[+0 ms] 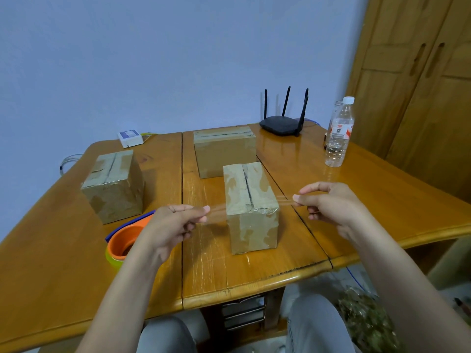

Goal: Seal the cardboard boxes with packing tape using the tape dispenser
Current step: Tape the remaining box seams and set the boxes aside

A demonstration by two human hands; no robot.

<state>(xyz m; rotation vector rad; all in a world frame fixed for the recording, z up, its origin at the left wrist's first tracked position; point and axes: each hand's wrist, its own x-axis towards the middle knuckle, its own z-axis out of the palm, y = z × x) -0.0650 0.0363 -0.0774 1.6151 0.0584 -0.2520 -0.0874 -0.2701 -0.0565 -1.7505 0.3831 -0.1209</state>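
A small cardboard box (pixel 251 207) stands in the middle of the wooden table (pixel 63 263), its top flaps meeting along a dark seam. A clear strip of packing tape (pixel 216 210) is stretched over the near end of its top. My left hand (pixel 175 225) pinches the strip's left end, and my right hand (pixel 331 202) pinches the right end. The orange and blue tape dispenser (pixel 125 240) lies on the table under my left wrist. A second box (pixel 114 184) sits at the left and a third box (pixel 224 150) behind the middle one.
A black router (pixel 283 123) with antennas stands at the back of the table. A clear plastic bottle (pixel 339 133) stands at the right, a white adapter box (pixel 130 138) at the back left. A wooden wardrobe (pixel 420 85) rises at the right.
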